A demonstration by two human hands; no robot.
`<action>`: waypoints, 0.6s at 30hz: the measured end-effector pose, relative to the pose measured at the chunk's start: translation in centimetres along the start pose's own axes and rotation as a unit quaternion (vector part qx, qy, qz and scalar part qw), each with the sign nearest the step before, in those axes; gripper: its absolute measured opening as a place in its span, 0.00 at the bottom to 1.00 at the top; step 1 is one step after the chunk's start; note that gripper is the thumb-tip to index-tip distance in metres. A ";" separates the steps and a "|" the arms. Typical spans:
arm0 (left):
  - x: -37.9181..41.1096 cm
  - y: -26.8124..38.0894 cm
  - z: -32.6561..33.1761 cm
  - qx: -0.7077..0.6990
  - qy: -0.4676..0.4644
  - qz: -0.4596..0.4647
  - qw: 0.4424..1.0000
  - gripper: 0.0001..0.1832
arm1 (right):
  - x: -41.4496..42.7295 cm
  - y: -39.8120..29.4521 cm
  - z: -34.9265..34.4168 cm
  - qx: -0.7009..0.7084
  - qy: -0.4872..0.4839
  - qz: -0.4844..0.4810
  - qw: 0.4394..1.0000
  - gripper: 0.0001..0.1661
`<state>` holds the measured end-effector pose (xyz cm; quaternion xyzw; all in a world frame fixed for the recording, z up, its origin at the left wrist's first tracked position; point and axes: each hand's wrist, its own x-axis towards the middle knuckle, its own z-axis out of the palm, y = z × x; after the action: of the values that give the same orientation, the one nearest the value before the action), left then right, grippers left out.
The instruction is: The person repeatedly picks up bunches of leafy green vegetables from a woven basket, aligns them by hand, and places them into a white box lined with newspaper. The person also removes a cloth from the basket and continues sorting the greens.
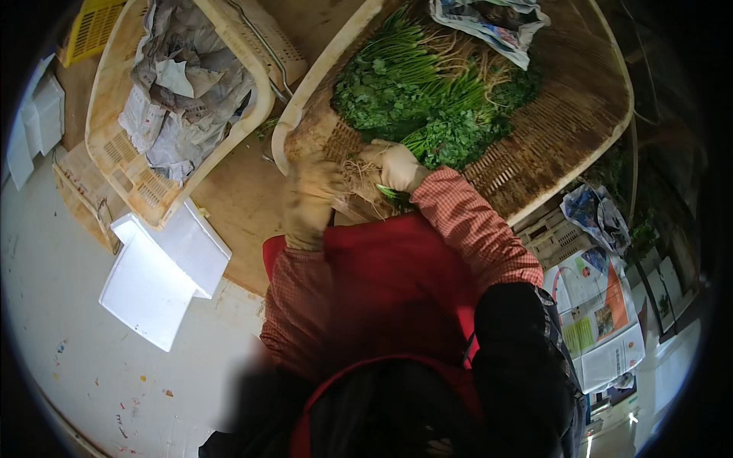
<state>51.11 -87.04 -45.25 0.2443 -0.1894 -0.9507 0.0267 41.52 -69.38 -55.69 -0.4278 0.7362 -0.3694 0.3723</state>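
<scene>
A cream plastic crate (578, 166), stained brown inside, holds a pile of leafy green herbs (395, 86) with pale roots, which look like coriander. At the crate's near edge, my gloved right hand (398, 165) is closed around a small bunch of rooted herbs (363, 174); its roots point left and some green shows below the hand. My gloved left hand (312, 192) is beside these roots, over the crate's near left corner. It is blurred, so its fingers' hold is unclear. Crumpled newspaper (492, 26) lies at the pile's far side.
At the left, another cream crate (263, 86) contains crumpled newspaper (183, 109). White foam pieces (154, 280) lie below it, and a yellow crate (94, 28) is at the far left. Printed newspaper sheets (601, 320) are at my right, by a smaller crate (552, 237).
</scene>
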 end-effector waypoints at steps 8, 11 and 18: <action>-4.7 -0.8 7.7 0.567 0.072 -0.009 0.820 0.46 | -1.1 -12.7 -10.5 0.080 0.138 -0.062 0.985 0.29; -3.1 1.1 13.1 0.625 0.047 -0.070 0.776 0.54 | -1.2 -17.4 -16.1 0.125 0.173 -0.042 0.976 0.25; 4.0 1.6 34.1 0.737 -0.163 0.161 0.636 0.65 | -7.8 -23.7 -31.8 0.177 0.501 -0.088 0.842 0.19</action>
<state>31.37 -77.24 -18.92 -0.0106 -0.8649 -0.5001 -0.0414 25.27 -63.72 -19.12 -0.1738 0.7037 -0.6888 -0.0122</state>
